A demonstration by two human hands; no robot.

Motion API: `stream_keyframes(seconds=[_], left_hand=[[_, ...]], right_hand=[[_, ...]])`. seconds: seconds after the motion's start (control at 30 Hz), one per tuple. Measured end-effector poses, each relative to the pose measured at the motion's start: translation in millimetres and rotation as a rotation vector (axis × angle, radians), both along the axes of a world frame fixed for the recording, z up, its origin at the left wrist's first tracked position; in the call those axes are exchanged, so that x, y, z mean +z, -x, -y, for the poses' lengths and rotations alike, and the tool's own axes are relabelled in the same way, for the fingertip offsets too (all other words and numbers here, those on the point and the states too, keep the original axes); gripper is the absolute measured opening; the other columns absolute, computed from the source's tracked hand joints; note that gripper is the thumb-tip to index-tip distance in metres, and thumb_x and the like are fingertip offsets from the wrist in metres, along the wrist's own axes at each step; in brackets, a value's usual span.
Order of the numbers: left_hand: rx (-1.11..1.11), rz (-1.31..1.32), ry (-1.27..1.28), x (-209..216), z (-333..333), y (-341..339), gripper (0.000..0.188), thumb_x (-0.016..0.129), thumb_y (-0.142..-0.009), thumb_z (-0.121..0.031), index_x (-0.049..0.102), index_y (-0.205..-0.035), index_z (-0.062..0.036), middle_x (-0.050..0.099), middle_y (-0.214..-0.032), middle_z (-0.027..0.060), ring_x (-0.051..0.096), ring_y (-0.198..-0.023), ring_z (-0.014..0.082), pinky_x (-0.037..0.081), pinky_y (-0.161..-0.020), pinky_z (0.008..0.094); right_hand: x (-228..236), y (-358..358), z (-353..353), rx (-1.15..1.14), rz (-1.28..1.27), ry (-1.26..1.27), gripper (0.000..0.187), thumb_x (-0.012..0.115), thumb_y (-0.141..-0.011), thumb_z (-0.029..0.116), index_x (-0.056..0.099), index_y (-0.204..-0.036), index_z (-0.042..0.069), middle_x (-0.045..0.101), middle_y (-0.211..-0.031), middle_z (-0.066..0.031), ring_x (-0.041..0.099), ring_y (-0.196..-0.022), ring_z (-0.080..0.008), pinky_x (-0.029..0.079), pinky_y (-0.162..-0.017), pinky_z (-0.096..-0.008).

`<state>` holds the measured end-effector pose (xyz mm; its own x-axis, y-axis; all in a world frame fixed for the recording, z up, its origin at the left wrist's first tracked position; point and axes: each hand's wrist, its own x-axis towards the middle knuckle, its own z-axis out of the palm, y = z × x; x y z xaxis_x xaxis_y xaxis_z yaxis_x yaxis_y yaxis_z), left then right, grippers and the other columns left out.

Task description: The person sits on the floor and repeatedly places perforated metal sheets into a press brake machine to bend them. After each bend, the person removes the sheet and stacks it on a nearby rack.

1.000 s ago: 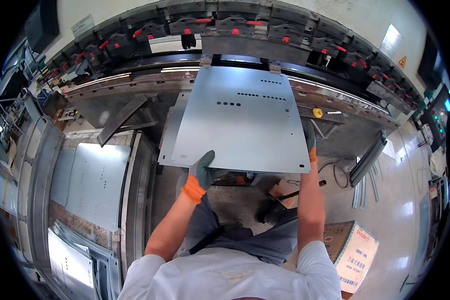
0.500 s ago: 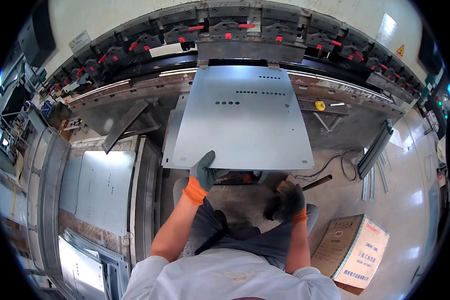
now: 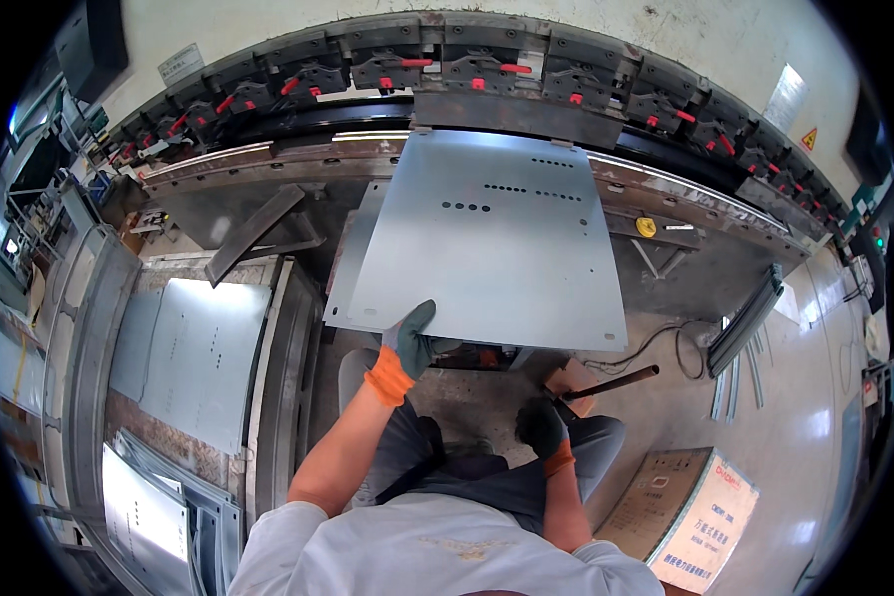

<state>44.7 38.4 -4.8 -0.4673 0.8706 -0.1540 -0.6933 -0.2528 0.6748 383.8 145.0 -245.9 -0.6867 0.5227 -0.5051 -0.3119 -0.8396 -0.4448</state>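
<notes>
My left hand (image 3: 413, 343), in a dark glove with an orange cuff, grips the near edge of a flat sheet metal panel (image 3: 487, 268). Its thumb lies on top and its fingers go underneath. Rows of punched holes mark the panel, whose far edge lies under the upper tool of a press brake (image 3: 517, 121). Part of another metal sheet (image 3: 365, 253) shows beneath the panel's left side. Between my knees, my right hand (image 3: 541, 428) is curled into a loose fist, with nothing seen in it. A dark pipe-like bar (image 3: 616, 382) sticks out just beyond it, apart from the hand.
Metal sheets (image 3: 204, 358) lie on a rack at the left, with more sheets (image 3: 149, 512) leaning nearer. A cardboard box (image 3: 666, 512) stands at the lower right. A yellow tape measure (image 3: 646, 226) rests on the machine's ledge. A cable (image 3: 680, 343) loops on the floor.
My right hand has drawn back left and nearer to me, away from the bar. My left hand keeps its hold on the panel. The whole view has shifted and tilted slightly.
</notes>
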Motion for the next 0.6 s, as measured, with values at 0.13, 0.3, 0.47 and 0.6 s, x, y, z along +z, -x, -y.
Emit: stream_keyframes(seconds=[0.13, 0.3, 0.47, 0.6], left_hand=[[-0.007, 0.0, -0.02, -2, 0, 0, 0.044, 0.057, -0.101, -0.021, 0.049, -0.134, 0.0075, 0.063, -0.123, 0.0227, 0.07, -0.106, 0.036, 0.066, -0.082, 0.0476], [-0.009, 0.015, -0.021, 1, 0, 0, 0.045, 0.057, -0.101, -0.021, 0.048, -0.134, 0.007, 0.063, -0.123, 0.022, 0.07, -0.105, 0.0369, 0.066, -0.081, 0.0483], [0.014, 0.001, -0.056, 7, -4, 0, 0.046, 0.057, -0.101, -0.021, 0.045, -0.137, 0.0053, 0.061, -0.125, 0.0203, 0.069, -0.106, 0.0382, 0.066, -0.082, 0.0488], [-0.018, -0.002, -0.142, 44, -2, -4, 0.048, 0.053, -0.105, -0.029, 0.045, -0.143, -0.001, 0.056, -0.136, 0.0179, 0.062, -0.122, 0.0351, 0.061, -0.093, 0.0523]], right_hand=[[1, 0, 2, 0.014, 0.062, -0.012, 0.029, 0.061, -0.1, 0.041, 0.065, -0.114, 0.016, 0.067, -0.102, -0.0123, 0.066, -0.086, -0.0294, 0.055, -0.069, -0.0419], [-5, -3, 2, 0.02, 0.069, -0.015, 0.032, 0.062, -0.099, 0.042, 0.065, -0.115, 0.014, 0.068, -0.103, -0.0135, 0.067, -0.088, -0.0301, 0.055, -0.07, -0.0428], [-12, -6, 4, 0.013, -0.019, 0.051, 0.034, 0.054, -0.103, 0.034, 0.061, -0.124, 0.008, 0.07, -0.106, -0.0199, 0.069, -0.091, -0.0322, 0.057, -0.078, -0.0424], [-6, -8, 10, -0.011, -0.03, 0.012, 0.035, 0.048, -0.105, 0.033, 0.06, -0.126, 0.008, 0.07, -0.107, -0.0198, 0.069, -0.092, -0.0329, 0.057, -0.079, -0.0431]])
